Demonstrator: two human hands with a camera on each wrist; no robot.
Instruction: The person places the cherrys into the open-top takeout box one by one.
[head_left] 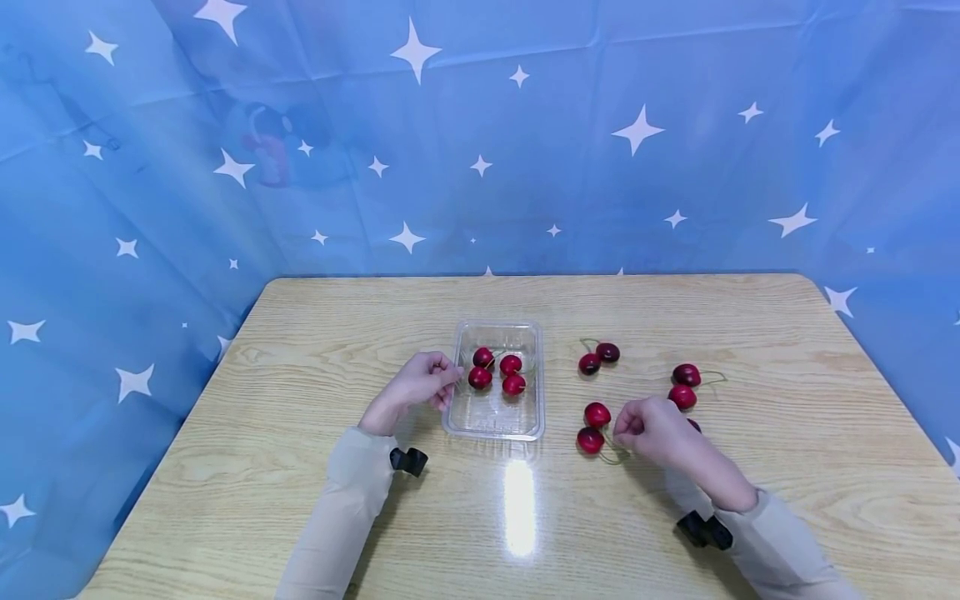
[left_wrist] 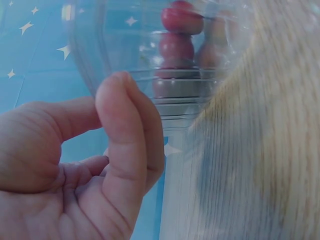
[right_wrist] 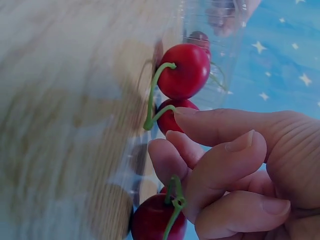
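My left hand [head_left: 426, 381] pinches the left rim of a clear plastic container [head_left: 495, 427]. In the left wrist view, thumb and index finger [left_wrist: 120, 115] meet at the rim. Inside lie two pairs of red cherries [head_left: 513, 384], near the middle. To the right of the container, my right hand [head_left: 656, 429] is close beside a joined pair of cherries [head_left: 590, 440] with green stems. Its thumb and index finger are apart, and one fingertip overlaps the lower cherry [right_wrist: 175, 116] in the right wrist view. Another cherry [head_left: 694, 425] is partly hidden behind this hand.
One cherry pair [head_left: 608, 352] lies farther back, right of the container. Another pair [head_left: 682, 397] lies right of it, beyond my right hand. Everything stands on a wooden table [head_left: 337, 325], with a blue starred cloth [head_left: 525, 167] behind its far edge.
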